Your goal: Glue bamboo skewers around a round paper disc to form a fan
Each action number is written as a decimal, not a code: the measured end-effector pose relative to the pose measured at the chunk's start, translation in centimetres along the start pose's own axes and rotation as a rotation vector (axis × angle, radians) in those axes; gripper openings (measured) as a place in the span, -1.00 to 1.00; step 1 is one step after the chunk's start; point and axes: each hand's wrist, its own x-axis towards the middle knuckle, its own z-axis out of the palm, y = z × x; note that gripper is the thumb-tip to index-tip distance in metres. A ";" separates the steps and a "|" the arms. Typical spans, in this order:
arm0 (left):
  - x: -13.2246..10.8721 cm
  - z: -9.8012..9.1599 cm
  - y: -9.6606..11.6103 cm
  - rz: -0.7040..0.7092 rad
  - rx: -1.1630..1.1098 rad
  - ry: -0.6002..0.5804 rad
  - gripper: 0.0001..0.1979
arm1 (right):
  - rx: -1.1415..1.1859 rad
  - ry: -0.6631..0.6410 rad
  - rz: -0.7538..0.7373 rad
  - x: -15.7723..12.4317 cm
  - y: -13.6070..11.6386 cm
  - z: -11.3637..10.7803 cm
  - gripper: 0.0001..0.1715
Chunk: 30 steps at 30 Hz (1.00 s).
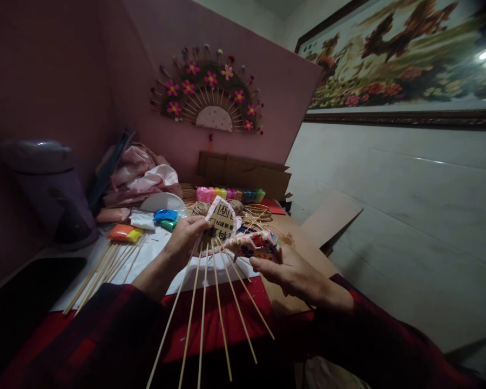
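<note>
My left hand pinches the left edge of a cardboard piece with dark printed characters and a light patterned cloth border. Several thin wooden sticks fan out from its lower edge towards me. My right hand is closed around a floral-patterned tool, shaped like a glue gun. Its narrow end points left, close to the stick ends at the cardboard; whether it touches them I cannot tell. The palm hides its rear part.
Bags of coloured clay, loose sticks and a paper plate lie left. Behind are twine balls, a colourful clay row and cardboard sheets. A purple container stands far left. A decorated fan hangs above.
</note>
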 end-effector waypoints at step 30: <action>-0.3 0.5 0.4 -0.012 -0.018 0.021 -0.86 | -0.006 0.102 0.060 0.2 0.6 -0.2 -0.62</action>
